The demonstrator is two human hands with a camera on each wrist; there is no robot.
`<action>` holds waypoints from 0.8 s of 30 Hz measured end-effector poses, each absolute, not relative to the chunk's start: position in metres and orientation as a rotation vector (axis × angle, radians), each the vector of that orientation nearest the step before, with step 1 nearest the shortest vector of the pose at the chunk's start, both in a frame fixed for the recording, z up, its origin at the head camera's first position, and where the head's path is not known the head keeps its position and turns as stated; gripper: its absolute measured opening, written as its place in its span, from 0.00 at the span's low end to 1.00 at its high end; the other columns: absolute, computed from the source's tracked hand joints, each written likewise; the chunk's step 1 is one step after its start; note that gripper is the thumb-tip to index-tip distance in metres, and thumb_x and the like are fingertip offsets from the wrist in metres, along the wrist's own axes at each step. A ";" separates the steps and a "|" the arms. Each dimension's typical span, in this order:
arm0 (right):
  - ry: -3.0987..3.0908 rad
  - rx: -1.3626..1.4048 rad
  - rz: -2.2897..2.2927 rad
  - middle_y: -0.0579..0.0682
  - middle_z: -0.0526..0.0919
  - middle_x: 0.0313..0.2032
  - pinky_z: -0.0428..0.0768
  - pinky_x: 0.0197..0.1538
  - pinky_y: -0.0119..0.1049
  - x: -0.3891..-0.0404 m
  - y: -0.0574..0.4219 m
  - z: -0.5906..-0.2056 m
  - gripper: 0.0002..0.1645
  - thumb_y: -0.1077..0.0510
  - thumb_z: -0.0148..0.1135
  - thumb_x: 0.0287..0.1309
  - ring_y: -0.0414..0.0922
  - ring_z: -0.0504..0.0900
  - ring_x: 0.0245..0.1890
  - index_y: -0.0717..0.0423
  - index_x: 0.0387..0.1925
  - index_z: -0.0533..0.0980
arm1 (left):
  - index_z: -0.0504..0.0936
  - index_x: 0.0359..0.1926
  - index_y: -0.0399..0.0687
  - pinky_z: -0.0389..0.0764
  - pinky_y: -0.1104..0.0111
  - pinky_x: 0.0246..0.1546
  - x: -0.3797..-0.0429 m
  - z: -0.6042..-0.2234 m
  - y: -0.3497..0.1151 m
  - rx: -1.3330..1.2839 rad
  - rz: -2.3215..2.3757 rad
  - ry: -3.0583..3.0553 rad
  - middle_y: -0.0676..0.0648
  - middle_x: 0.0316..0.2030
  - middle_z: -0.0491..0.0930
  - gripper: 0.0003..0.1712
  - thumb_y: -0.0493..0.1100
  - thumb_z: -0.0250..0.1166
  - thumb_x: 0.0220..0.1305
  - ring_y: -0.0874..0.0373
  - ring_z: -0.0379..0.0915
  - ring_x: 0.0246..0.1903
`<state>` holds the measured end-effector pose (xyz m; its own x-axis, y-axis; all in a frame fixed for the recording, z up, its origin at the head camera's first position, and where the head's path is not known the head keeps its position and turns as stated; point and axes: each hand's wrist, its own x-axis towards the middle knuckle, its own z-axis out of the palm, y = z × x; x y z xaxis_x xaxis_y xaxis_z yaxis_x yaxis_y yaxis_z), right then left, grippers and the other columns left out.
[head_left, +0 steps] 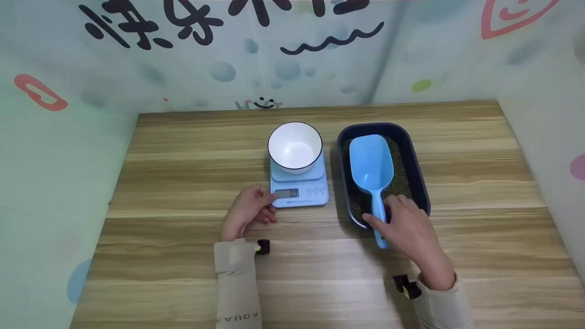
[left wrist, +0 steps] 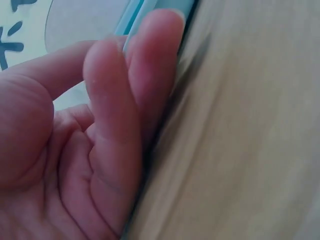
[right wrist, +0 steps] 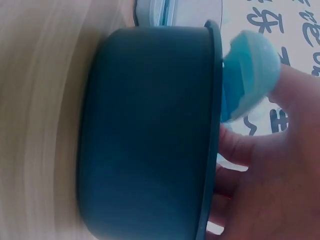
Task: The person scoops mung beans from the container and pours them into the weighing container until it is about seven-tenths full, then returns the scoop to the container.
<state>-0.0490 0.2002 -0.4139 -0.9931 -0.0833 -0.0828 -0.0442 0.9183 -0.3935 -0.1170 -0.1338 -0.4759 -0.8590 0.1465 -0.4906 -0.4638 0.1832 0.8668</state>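
Observation:
A light-blue kitchen scale (head_left: 306,196) lies on the table, and a white bowl (head_left: 295,146) with a dark rim stands on its platform. My left hand (head_left: 250,208) holds the scale's near left corner, thumb on top by the display; in the left wrist view its fingers (left wrist: 115,100) are bent against the scale's side. To the right, a blue scoop (head_left: 371,160) lies face up over a dark blue tub (head_left: 419,187) of small dark-green granules (head_left: 401,176). My right hand (head_left: 409,228) grips the scoop's handle, thumb on one side and fingers on the other, over the near rim.
The wooden table (head_left: 183,274) runs back to a printed cloth wall (head_left: 183,82) with black lettering. More pale walls stand at the left and right. A narrow gap separates the scale from the tub. Each sleeve carries a small black device (head_left: 263,247) at the wrist.

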 end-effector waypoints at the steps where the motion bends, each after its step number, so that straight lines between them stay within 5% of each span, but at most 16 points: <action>1: 2.984 -0.102 -0.607 0.50 0.69 0.25 0.63 0.27 0.36 -0.049 0.200 -0.414 0.28 0.34 0.58 0.52 0.47 0.66 0.26 0.56 0.28 0.70 | 0.68 0.31 0.43 0.81 0.67 0.19 -0.118 -0.477 -0.135 -0.284 1.723 1.982 0.41 0.25 0.80 0.13 0.45 0.62 0.61 0.51 0.81 0.22; 9: 3.027 -0.019 -0.742 0.49 0.72 0.21 0.65 0.22 0.35 -0.056 0.210 -0.406 0.13 0.50 0.56 0.57 0.46 0.69 0.21 0.56 0.34 0.73 | 0.69 0.40 0.43 0.82 0.64 0.24 -0.123 -0.474 -0.143 -0.249 1.658 1.937 0.38 0.30 0.81 0.15 0.47 0.62 0.61 0.50 0.82 0.25; 14: 3.042 -0.031 -0.743 0.50 0.73 0.19 0.63 0.20 0.34 -0.063 0.221 -0.384 0.19 0.52 0.54 0.57 0.45 0.68 0.17 0.59 0.47 0.75 | 0.69 0.40 0.43 0.82 0.65 0.23 -0.125 -0.472 -0.144 -0.250 1.632 1.943 0.39 0.30 0.81 0.15 0.47 0.62 0.60 0.49 0.82 0.25; 24: 2.949 -0.136 -0.756 0.48 0.74 0.19 0.63 0.18 0.32 -0.071 0.237 -0.335 0.22 0.46 0.56 0.60 0.41 0.65 0.14 0.53 0.52 0.72 | 0.69 0.41 0.43 0.83 0.63 0.26 -0.127 -0.475 -0.144 -0.227 1.613 1.947 0.38 0.32 0.81 0.17 0.47 0.63 0.60 0.48 0.82 0.27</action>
<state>-0.0710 0.2366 -0.3346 -0.9916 -0.1098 -0.0688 -0.0632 0.8732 -0.4833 -0.1269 -0.1440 -0.4746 -0.8091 0.2353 -0.5385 -0.4854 0.2490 0.8381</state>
